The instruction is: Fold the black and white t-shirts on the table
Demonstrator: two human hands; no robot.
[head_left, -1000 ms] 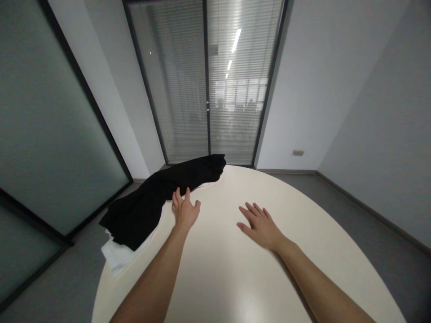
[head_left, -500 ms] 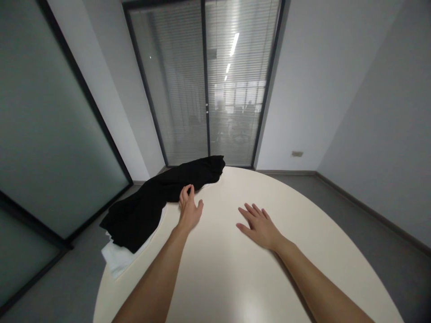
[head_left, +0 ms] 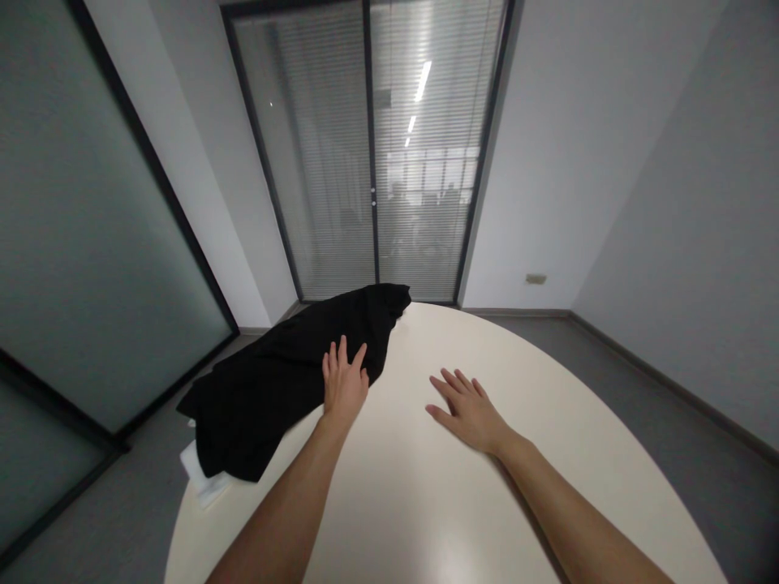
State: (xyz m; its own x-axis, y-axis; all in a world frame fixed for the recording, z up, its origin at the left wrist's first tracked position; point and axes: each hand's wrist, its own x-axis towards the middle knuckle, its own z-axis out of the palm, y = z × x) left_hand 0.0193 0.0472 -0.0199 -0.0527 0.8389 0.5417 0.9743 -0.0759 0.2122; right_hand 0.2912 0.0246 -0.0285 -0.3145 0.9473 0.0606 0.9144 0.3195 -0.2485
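My left hand (head_left: 346,391), fingers spread apart, is at the near edge of a black cloth (head_left: 261,405). My right hand (head_left: 471,412), fingers slightly apart, is over bare bench (head_left: 402,503). The cloth covers a white cloth (head_left: 207,485) along the far-left rim; pushing outward could slide both off, since they seem to overhang.

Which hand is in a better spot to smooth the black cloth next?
Probably the left hand: it's spread open over the near edge of the black cloth. The right hand is over the pale table, apart from the cloth.
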